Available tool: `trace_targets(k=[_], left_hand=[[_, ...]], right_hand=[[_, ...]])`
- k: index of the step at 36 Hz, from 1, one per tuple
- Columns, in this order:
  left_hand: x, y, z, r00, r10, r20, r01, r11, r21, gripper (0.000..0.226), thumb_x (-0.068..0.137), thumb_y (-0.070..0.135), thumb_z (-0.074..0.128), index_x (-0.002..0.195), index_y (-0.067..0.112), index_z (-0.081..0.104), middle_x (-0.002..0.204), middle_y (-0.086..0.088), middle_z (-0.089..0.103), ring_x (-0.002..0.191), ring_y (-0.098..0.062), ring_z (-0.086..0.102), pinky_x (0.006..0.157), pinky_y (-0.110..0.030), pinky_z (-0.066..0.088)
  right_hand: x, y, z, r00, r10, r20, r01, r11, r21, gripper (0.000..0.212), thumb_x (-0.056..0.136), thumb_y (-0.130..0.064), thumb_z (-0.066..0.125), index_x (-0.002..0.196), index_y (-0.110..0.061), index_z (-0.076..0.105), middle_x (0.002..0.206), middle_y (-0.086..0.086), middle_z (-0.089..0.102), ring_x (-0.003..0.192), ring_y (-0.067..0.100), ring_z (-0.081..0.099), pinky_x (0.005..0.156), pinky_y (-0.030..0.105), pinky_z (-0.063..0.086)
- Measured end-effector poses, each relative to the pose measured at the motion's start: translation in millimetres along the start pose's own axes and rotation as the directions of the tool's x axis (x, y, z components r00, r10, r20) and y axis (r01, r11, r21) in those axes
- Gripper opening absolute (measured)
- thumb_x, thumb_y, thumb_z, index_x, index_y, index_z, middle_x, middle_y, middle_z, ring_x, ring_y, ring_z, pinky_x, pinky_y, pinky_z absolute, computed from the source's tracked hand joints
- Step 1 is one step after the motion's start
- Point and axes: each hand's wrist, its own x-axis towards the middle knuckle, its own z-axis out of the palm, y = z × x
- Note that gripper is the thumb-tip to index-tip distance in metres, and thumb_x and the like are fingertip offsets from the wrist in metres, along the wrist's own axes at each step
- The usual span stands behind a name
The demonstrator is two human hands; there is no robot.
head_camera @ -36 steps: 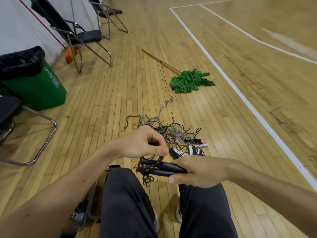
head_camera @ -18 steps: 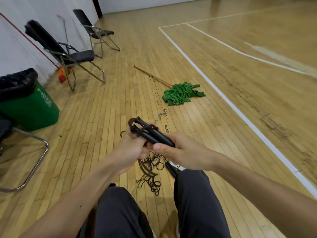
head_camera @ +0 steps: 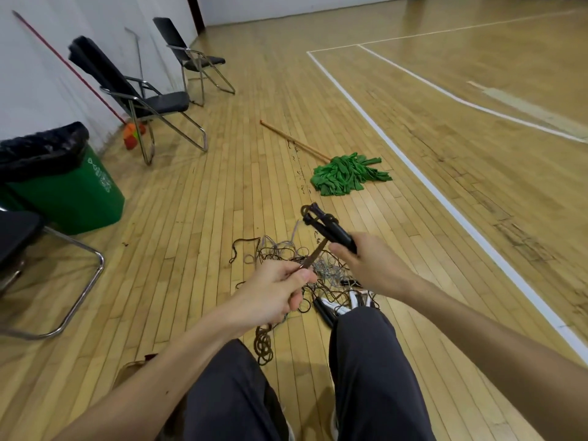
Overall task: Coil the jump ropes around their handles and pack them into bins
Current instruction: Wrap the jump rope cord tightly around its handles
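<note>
Handles (head_camera: 329, 230) clasped in right hand (head_camera: 366, 262), tips slanting up-left; rope (head_camera: 313, 254) stretched taut down to left hand (head_camera: 273, 291) pinching it.

We hold handles (head_camera: 331, 229) right, their rope (head_camera: 313, 254) left, above tangle (head_camera: 280, 253) on floor (head_camera: 191, 233) before our knees (head_camera: 359, 323); mop (head_camera: 346, 175) beyond; bin (head_camera: 70, 192) left, chairs (head_camera: 152, 100) behind it.

handles (head_camera: 332, 233) black | mop head (head_camera: 346, 175) green | trash bin (head_camera: 79, 198) green, liner (head_camera: 41, 148) black | court line (head_camera: 445, 198) white
</note>
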Motion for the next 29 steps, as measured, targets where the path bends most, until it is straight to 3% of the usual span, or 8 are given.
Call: trace_targets(k=[4,7,11,14,19,23,27,29], left_hand=[[-1.9,-2.3,-1.7,0.999,0.039,-0.039,-0.026,0.954,0.297,0.03,0.106,0.029,0.045,0.103,0.008,0.067,0.061,0.003,0.055,0.039,-0.003,0.04,0.042,-0.015,0.033],[-1.8,-0.5,-4.9,0.993,0.104,-0.058,-0.06,0.859,0.509,0.026,0.104,0.033,0.05,0.089,0.017,0.065,0.06,0.006,0.057,0.038,-0.001,0.041,0.041,-0.015,0.033],[-3.2,2.6,-10.4,0.982,0.175,-0.077,-0.076,0.728,0.681,0.022,0.102,0.035,0.055,0.103,0.019,0.069,0.059,0.009,0.054,0.04,-0.003,0.042,0.04,-0.014,0.032],[-5.1,5.6,-13.9,0.971,0.23,-0.062,-0.096,0.614,0.783,0.025,0.102,0.037,0.054,0.1,0.017,0.069,0.061,0.008,0.052,0.049,-0.005,0.045,0.047,-0.018,0.033],[-7.4,14.8,-22.1,0.942,0.336,0.009,-0.146,0.385,0.911,0.029,0.102,0.042,0.051,0.101,0.018,0.068,0.075,0.007,0.06,0.07,-0.012,0.058,0.067,-0.029,0.052],[-5.9,25.8,-41.0,0.926,0.368,0.084,-0.227,0.365,0.903,0.031,0.098,0.046,0.056,0.101,0.019,0.072,0.078,0.008,0.067,0.068,-0.005,0.06,0.067,-0.027,0.053],[0.3,31.7,-54.0,0.908,0.371,0.195,-0.339,0.377,0.862,0.033,0.091,0.05,0.061,0.099,0.02,0.072,0.083,0.012,0.066,0.074,0.004,0.051,0.073,-0.022,0.046],[3.7,31.7,-57.2,0.908,0.366,0.205,-0.358,0.425,0.831,0.031,0.086,0.051,0.068,0.095,0.022,0.073,0.081,0.015,0.065,0.075,0.004,0.054,0.075,-0.022,0.046]], right_hand=[[4.0,13.6,0.6,0.996,0.083,0.042,-0.076,0.987,-0.144,0.025,0.106,-0.039,0.047,0.087,-0.023,0.052,0.063,-0.005,0.048,0.043,0.005,0.039,0.039,0.017,0.028],[5.6,18.3,6.0,0.99,0.121,0.072,-0.103,0.971,-0.215,0.029,0.106,-0.04,0.046,0.086,-0.02,0.053,0.064,-0.003,0.05,0.049,0.011,0.042,0.044,0.022,0.03],[6.9,19.4,9.6,0.984,0.156,0.092,-0.124,0.952,-0.281,0.029,0.106,-0.038,0.046,0.091,-0.016,0.056,0.067,-0.001,0.052,0.052,0.014,0.045,0.047,0.025,0.033],[6.7,19.7,15.5,0.976,0.186,0.117,-0.138,0.932,-0.334,0.028,0.107,-0.038,0.046,0.09,-0.017,0.054,0.069,0.001,0.053,0.054,0.016,0.047,0.049,0.028,0.035],[-0.2,14.1,31.4,0.956,0.202,0.212,-0.102,0.909,-0.405,0.022,0.106,-0.038,0.046,0.099,-0.018,0.051,0.072,-0.002,0.052,0.058,0.013,0.048,0.05,0.025,0.034],[-10.7,5.2,36.1,0.922,0.195,0.335,-0.019,0.886,-0.463,0.027,0.105,-0.041,0.048,0.091,-0.018,0.051,0.075,-0.001,0.053,0.063,0.013,0.049,0.053,0.027,0.035],[-23.6,-2.5,40.0,0.854,0.121,0.506,0.102,0.915,-0.391,0.026,0.104,-0.043,0.05,0.088,-0.023,0.052,0.08,0.002,0.057,0.068,0.017,0.054,0.063,0.031,0.044],[-30.2,-5.4,39.3,0.83,0.075,0.552,0.162,0.916,-0.368,0.026,0.104,-0.042,0.05,0.082,-0.027,0.047,0.074,0.0,0.053,0.063,0.014,0.049,0.057,0.026,0.039]])
